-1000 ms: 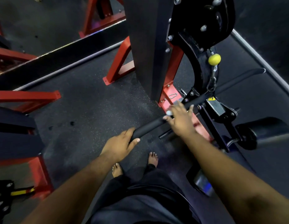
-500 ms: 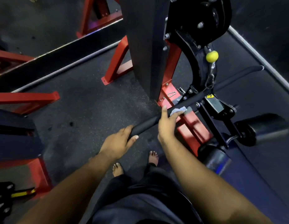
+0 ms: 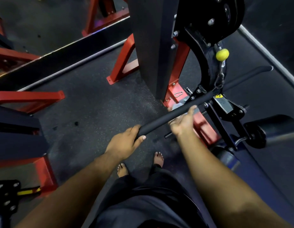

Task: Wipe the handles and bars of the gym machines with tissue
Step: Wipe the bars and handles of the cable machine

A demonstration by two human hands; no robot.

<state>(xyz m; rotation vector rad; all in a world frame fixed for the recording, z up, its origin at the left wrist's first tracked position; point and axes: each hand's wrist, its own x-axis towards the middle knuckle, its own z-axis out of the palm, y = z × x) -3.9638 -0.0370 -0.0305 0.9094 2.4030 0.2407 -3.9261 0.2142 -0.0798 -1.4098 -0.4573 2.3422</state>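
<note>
Below, two hands on one bar [image 3: 166, 117]. Left hand [image 3: 124, 143]: grip curled round the near end of the bar, thumb under, nail showing, fingers wrapped over the end cap. Right hand [image 3: 182, 122]: under the bar further up, palm turned upward, fingers passing beneath and behind it, thumb tip lying against the bar's upper side. Grip loosely closed round the bar; how tight, cannot tell.

Tissue [image 3: 177, 105]: one pale wad, showing just past the bar beside the right fingertips, with a paler scrap near the thumb. Whether the fingers pinch it or only press it to the bar is hidden by the bar itself.

Bar: black, foam-covered, runs diagonally from the left hand up and right to the machine's cable mount, then continues as a thinner far section [image 3: 251, 76] ending well to the right. One bar in all, two arms of it.

One yellow ball [image 3: 222, 54] hangs on the cable above the mount. One black upright [image 3: 151, 46] stands behind the bar, red frame [image 3: 123, 63] at its foot. One carabiner [image 3: 178, 94] lies on the red base plate. One black roller pad [image 3: 272, 129] at right.

Two bare feet [image 3: 158, 159] on dark speckled floor [image 3: 93, 112]. More red frames at left, partly cut off.
</note>
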